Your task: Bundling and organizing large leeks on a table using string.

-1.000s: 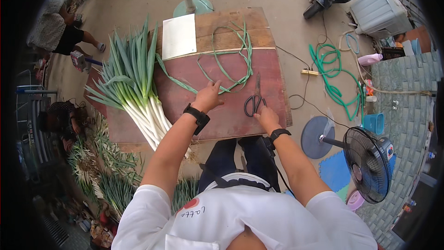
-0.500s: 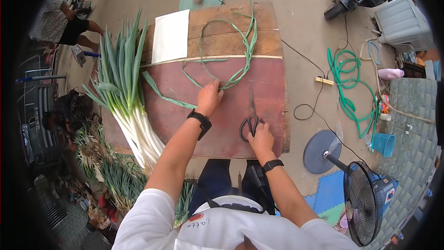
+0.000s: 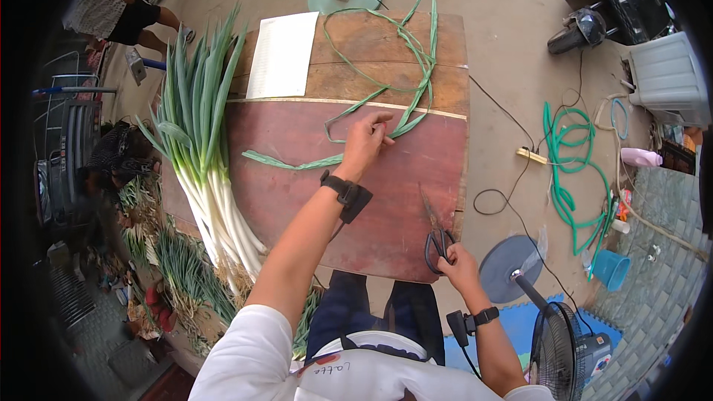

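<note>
My left hand [image 3: 367, 143] is over the middle of the table, next to the green plastic twine [image 3: 420, 96]. Its fingers are bent and a little apart, and I see no twine gripped in them. The twine lies in loose loops, one strand passing by or under this hand. At the front right edge, my right hand [image 3: 462, 267] grips a black handle loop of the scissors [image 3: 438, 238], whose blades point away from me. Left of my hands lies a bunch of leeks [image 3: 215, 178], green tops away and white stems with roots towards me.
The worn wood-and-red table [image 3: 297, 208] carries a white paper sheet [image 3: 281, 56]. More leeks [image 3: 189, 289] lie on the floor at left. A standing fan [image 3: 553, 349], green hose [image 3: 568, 178] and cable [image 3: 505, 193] are at right. Another person [image 3: 137, 18] stands far left.
My left hand has lifted away from the twine strand it was touching, its fingers less closed. My right hand has drawn the scissors right, towards the table's corner. The view has shifted slightly.
</note>
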### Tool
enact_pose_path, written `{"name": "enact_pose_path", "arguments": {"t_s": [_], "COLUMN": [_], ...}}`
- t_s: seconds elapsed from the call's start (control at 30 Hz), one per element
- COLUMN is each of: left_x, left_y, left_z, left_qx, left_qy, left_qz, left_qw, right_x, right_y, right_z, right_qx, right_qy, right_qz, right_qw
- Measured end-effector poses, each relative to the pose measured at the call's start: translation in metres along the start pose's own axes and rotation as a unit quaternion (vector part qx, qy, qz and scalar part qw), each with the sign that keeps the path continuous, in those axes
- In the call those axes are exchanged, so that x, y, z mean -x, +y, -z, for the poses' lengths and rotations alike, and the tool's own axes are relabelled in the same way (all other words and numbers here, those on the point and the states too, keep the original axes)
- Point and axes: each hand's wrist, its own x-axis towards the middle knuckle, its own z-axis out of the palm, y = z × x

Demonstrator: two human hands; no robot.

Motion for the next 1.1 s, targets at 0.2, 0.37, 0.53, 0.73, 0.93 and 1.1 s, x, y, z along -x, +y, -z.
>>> {"name": "enact_pose_path", "arguments": {"t_s": [0.2,0.37,0.53,0.73,0.93,1.1], "left_x": [-0.035,-0.043,0.001,0.048,0.075,0.095], "left_y": [-0.002,0.02,0.002,0.032,0.053,0.1], "left_z": [0.063,0.032,0.01,0.003,0.021,0.056], "left_qx": [-0.364,-0.417,-0.465,-0.389,-0.454,-0.378], "left_qy": [0.155,-0.049,-0.109,-0.048,-0.034,0.011], "left_qz": [-0.142,-0.007,-0.088,-0.176,-0.236,-0.222], "left_qw": [0.908,0.908,0.874,0.903,0.858,0.899], "right_x": [0.003,-0.002,-0.014,-0.036,-0.115,-0.164], "right_y": [-0.002,-0.018,-0.029,-0.047,-0.104,-0.129], "right_z": [0.007,0.011,0.018,0.036,0.064,0.048], "right_qx": [-0.293,-0.357,-0.473,-0.409,-0.228,0.053], "right_qy": [-0.007,0.022,0.031,0.089,0.073,0.089], "right_qz": [-0.09,-0.102,-0.043,0.012,0.126,0.185], "right_qw": [0.952,0.928,0.88,0.908,0.963,0.977]}}
